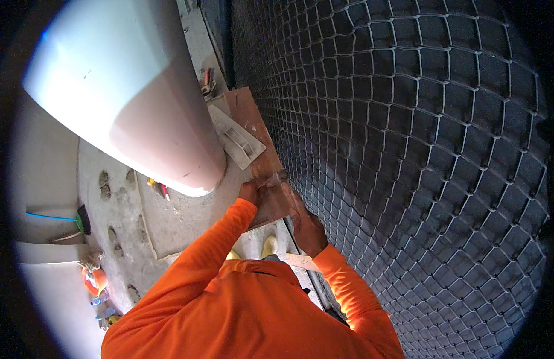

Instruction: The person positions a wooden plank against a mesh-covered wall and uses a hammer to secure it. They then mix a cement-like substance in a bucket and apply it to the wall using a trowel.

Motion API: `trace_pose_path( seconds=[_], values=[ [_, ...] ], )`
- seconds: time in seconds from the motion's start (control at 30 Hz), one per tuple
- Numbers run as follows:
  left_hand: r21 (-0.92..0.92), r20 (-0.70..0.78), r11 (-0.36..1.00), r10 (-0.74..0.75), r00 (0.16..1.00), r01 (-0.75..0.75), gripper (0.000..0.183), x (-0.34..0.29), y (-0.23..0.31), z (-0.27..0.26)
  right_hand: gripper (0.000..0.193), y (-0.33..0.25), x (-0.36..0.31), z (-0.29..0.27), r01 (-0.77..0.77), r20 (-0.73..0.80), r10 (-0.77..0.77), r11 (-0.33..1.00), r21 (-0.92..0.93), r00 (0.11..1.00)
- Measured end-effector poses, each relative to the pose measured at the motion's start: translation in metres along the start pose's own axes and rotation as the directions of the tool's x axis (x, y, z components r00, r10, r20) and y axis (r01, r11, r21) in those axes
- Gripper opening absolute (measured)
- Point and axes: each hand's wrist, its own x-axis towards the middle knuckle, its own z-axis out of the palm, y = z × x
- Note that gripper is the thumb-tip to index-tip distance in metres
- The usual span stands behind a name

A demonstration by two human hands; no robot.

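A reddish-brown board (271, 206) lies lengthwise between the white column and the mesh. On it, my left hand (251, 191) is closed near the right edge, its fingers partly hidden. A small greyish piece (278, 177) shows just beyond these fingers; its kind is unclear, and I cannot tell whether the hand grips it. My right hand (307, 226) lies along the board's near right edge, beside the mesh, with fingers stretched out and pointing away from me. A pale plastering float (239, 140) with a raised handle rests flat on the far part of the board.
Chain-link mesh (402, 149) fills the right side. A thick white column (151, 102) stands at left. Red-handled tools (207, 81) lie beyond the board. A red and white marker-like item (165, 191) is by the column's base. A broom (81, 219) and bottles (100, 299) are far left.
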Motion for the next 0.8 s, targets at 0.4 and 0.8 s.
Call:
trace_pose_path(
  seconds=[0.4,0.8],
  values=[
    [-0.394,0.054,0.910,-0.113,0.992,0.125,0.029,-0.006,-0.004,0.009,0.056,0.008,0.013,0.004,-0.061,0.014,0.060,0.997,0.055,0.998],
    [-0.218,0.048,0.973,-0.061,0.997,0.070,0.025,-0.007,0.002,-0.002,0.051,0.016,0.004,0.009,-0.014,-0.068,0.017,0.998,0.055,0.998]
  ],
)
